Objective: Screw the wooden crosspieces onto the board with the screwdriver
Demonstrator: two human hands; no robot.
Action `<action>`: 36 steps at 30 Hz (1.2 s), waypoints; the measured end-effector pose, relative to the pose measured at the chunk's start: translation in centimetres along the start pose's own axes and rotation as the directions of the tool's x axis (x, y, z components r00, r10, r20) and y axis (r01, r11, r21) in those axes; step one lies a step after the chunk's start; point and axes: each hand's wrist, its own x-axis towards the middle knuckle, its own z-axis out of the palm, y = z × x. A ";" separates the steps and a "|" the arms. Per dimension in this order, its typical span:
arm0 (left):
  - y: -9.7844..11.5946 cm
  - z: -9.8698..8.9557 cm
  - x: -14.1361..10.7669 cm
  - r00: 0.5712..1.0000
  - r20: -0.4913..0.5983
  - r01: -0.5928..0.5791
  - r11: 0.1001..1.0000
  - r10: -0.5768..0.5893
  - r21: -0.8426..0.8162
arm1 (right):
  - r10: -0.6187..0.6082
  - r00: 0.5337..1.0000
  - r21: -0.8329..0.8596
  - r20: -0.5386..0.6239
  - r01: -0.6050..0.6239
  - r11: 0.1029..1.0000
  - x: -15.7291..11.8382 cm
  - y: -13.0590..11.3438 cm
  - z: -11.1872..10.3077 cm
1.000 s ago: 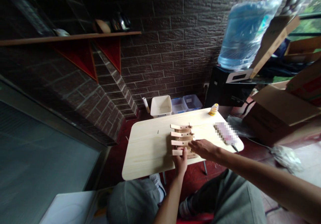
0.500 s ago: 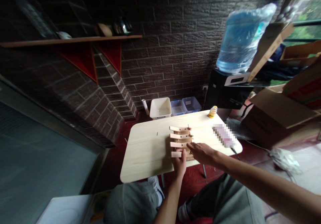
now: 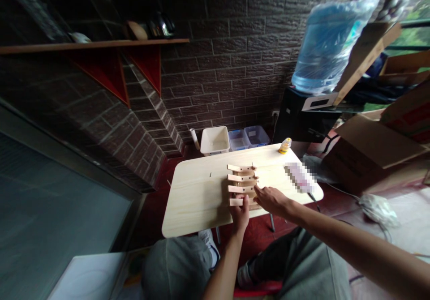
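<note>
On the pale table stands a small wooden assembly, with several light wooden slats lying parallel across it and dark round spots on them. My left hand is closed round its near end, thumb up against the nearest slat. At the assembly's right side is my right hand, fingers bent together close to the ends of the two nearest slats. Whatever lies between those fingertips is too small and covered to make out. A small dark screw-like piece lies left of the assembly.
The pale table has a yellow-based clear bottle at its far right corner and a blurred-out flat item with a cable. Behind stand a cream bin and blue tubs. A water dispenser and cardboard boxes are rightward.
My right hand has shifted slightly right along the assembly's edge, its fingers pulling back from the slat. My left hand keeps its hold. The whole view has tilted a little.
</note>
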 end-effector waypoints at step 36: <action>0.9 -0.3 0.2 0.999 0.008 -0.032 0.999 0.032 -0.002 | -0.116 0.991 -0.001 -0.060 0.116 0.993 0.5 0.6 3.1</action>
